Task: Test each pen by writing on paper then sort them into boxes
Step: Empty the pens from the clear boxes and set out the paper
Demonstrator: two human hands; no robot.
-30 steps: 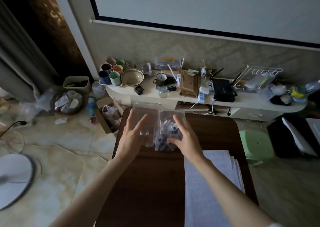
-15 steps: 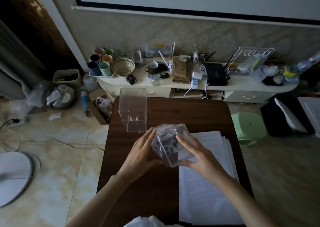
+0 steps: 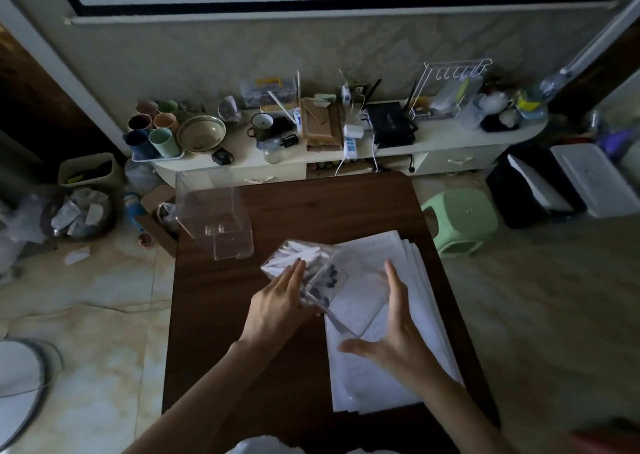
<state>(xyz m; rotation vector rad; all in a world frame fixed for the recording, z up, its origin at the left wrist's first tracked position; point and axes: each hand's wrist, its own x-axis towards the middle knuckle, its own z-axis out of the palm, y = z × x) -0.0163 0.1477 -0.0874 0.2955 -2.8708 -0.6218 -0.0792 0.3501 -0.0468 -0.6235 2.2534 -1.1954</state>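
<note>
the bench (image 3: 311, 211) was dark wood grain, smooth, with a dull sheen. the paper (image 3: 381, 245) on it was white and matt, faintly marked. the pen box (image 3: 356, 301) and the empty box (image 3: 214, 218) were clear hard plastic with glossy walls that caught the light at the edges. the pens (image 3: 304, 251) looked like plastic, with white matt barrels and dark caps. the floor (image 3: 104, 315) was pale, veined, marble-look tile, polished. the stool (image 3: 460, 214) was smooth green plastic. the shelf (image 3: 433, 134) had a smooth cream finish. the rack (image 3: 450, 72) was thin white-coated wire. the bowl (image 3: 201, 134) looked glazed and glossy. the cups (image 3: 162, 141) were matt pastel. the wall (image 3: 242, 55) bore an embossed pattern.
</note>
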